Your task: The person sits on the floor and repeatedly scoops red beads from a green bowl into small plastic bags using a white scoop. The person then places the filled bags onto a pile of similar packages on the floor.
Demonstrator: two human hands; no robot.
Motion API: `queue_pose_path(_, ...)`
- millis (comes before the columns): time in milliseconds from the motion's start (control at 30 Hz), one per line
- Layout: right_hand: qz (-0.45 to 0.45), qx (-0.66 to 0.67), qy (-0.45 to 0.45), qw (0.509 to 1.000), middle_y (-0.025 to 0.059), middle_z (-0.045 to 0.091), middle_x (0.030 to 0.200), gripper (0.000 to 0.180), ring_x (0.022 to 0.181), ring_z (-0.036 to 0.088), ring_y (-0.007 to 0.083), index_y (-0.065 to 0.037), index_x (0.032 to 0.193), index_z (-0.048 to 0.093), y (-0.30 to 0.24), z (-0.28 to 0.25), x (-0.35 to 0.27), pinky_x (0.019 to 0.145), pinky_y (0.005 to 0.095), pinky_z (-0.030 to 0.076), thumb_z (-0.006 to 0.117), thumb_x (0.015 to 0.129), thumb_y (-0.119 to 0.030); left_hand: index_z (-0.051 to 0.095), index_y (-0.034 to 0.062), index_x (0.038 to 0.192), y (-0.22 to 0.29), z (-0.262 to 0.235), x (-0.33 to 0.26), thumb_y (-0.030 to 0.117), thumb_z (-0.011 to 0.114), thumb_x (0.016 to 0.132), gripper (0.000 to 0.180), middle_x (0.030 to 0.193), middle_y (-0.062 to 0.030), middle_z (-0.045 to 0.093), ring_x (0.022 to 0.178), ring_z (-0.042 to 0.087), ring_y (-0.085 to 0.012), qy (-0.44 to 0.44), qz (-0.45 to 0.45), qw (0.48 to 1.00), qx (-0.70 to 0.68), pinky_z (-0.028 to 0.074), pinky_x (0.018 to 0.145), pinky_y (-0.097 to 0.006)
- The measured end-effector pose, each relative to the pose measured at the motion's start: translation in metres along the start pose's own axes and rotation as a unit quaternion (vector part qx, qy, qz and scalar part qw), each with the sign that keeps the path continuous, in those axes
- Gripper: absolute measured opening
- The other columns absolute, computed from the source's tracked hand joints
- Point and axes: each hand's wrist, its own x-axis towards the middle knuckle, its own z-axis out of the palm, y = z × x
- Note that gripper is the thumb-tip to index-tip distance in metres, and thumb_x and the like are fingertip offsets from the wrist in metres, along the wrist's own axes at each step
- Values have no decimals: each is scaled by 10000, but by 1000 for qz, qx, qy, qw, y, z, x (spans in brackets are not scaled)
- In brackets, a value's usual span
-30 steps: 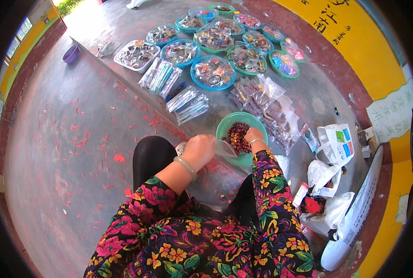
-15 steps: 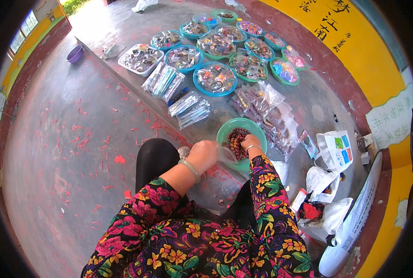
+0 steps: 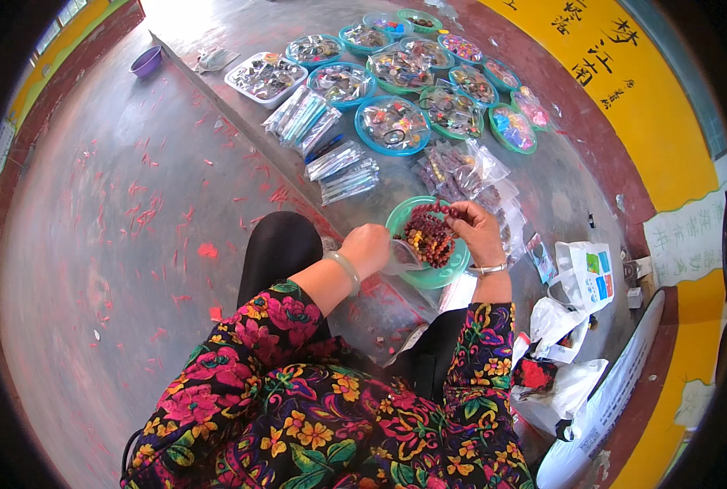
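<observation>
My right hand is over the right side of a green plastic bowl, its thumb and fingers pinched on a dark red beaded bracelet. More beaded bracelets, dark red with some yellow and orange beads, are heaped inside the bowl. Left of the bowl, my left hand is closed on a clear plastic bag, which reaches over the bowl's left rim. Most of that hand's fingers are hidden behind its back.
Beyond the bowl lie bagged bracelets and bundles of slim packets. Several basins of packaged small goods stand farther back. White bags sit at right, a purple basin at far left. Red scraps litter the floor.
My right hand has risen out of the bowl toward its right rim, lifting a dark red bracelet. My left hand stays beside the bowl with the bag. The whole view has shifted slightly.
</observation>
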Motion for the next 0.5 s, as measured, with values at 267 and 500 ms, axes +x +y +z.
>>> queue_pose_path(267,-20,16,-78,997,-2,588,818,203,732,556,69,-6,930,589,-29,8,-24,663,209,452,531,740,39,644,38,754,9,-6,5,138,529,736,154,727,-216,585,714,567,-386,-10,-11,998,-60,458,673,-433)
queue_pose_path(500,-11,-41,-74,996,-5,587,817,193,739,549,59,-4,925,592,-19,7,-23,658,210,451,555,736,20,631,11,708,11,-5,6,144,510,738,182,730,-215,587,717,570,-382,14,12,997,-69,458,683,-437)
